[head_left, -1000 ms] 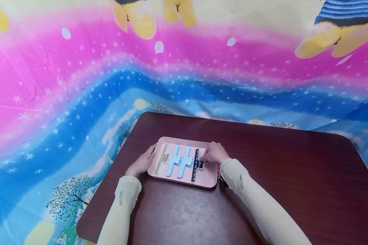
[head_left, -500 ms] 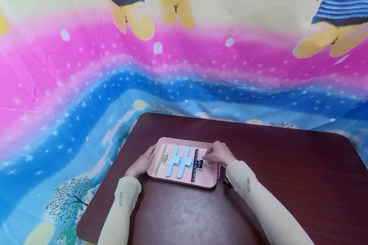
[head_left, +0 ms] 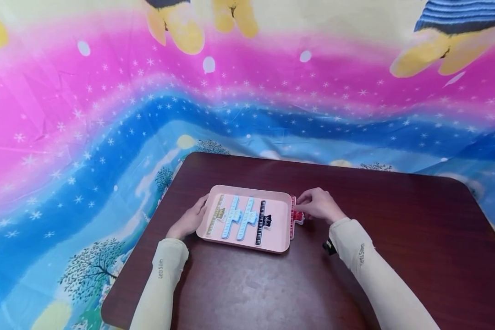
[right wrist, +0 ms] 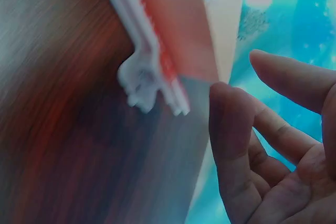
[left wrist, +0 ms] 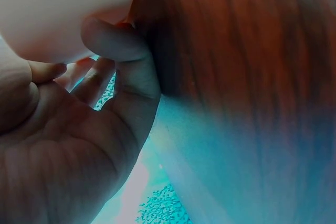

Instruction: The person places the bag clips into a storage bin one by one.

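Note:
A pink tray lies on the table. In it lie a gold piano-keyboard clip, two light-blue clips and a black clip, side by side. My left hand holds the tray's left edge; the left wrist view shows its fingers bent against the tray wall. Just outside the tray's right edge is a red keyboard clip. Beside it hovers my right hand, thumb and forefinger apart with nothing between them. In the right wrist view the red clip stays apart from the fingertips.
The dark brown table has rounded corners and extends far to the right of the tray. A patterned cloth in pink and blue hangs behind and to the left. A black strap shows at the right wrist.
My right hand has moved right, from beside the black clip inside the tray to the red clip outside it. The red clip is now more exposed. My left hand stays at the tray.

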### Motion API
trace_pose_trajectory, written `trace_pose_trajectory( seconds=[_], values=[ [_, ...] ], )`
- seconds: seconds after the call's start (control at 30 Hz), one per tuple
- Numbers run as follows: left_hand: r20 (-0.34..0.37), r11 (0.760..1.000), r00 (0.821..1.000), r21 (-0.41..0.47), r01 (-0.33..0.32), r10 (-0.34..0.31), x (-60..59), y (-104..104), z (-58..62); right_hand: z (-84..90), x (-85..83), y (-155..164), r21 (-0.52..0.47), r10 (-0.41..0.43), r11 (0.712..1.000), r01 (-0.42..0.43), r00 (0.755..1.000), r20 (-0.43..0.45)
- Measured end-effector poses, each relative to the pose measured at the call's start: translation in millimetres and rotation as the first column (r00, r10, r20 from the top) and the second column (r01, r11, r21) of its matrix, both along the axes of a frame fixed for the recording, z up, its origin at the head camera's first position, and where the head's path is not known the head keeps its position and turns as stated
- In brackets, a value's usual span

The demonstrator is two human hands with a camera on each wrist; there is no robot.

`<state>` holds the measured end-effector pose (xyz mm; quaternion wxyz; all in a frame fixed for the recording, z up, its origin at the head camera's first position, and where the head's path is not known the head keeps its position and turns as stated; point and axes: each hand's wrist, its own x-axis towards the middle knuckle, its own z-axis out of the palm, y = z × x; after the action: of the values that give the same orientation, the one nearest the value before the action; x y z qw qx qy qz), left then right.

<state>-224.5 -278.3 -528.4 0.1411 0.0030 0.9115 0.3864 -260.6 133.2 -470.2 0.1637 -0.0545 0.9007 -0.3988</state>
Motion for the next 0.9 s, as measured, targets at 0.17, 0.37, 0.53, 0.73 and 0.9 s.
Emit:
trace_pose_trajectory(
  seconds=[0.17, 0.37, 0.53, 0.73, 0.9],
  values=[
    [0.002, 1.000, 1.000, 0.005, 0.004, -0.004, -0.3, -1.6, -1.1, -8.3, 1.5, 13.0, 0.004, -0.017, 1.000, 0.017, 0.999, 0.041],
    [-0.009, 1.000, 1.000, 0.014, 0.012, -0.011, -2.2, -2.0, -3.5, -19.8, 3.0, 21.1, -0.002, -0.044, 0.999, 0.044, 0.996, 0.073],
    [-0.010, 1.000, 1.000, 0.015, 0.013, -0.013, -3.7, -2.3, -5.1, -27.3, 4.0, 19.9, -0.007, -0.062, 0.998, 0.063, 0.993, 0.096],
    [0.008, 1.000, 1.000, 0.013, 0.000, 0.000, -2.8, -1.8, -4.2, -34.7, 6.3, 15.4, -0.019, -0.081, 0.996, 0.085, 0.988, 0.134],
    [0.006, 1.000, 1.000, 0.010, -0.003, 0.003, -1.2, 0.0, -1.9, -39.1, 6.0, 12.5, -0.001, -0.097, 0.995, 0.098, 0.986, 0.134]
  ],
)
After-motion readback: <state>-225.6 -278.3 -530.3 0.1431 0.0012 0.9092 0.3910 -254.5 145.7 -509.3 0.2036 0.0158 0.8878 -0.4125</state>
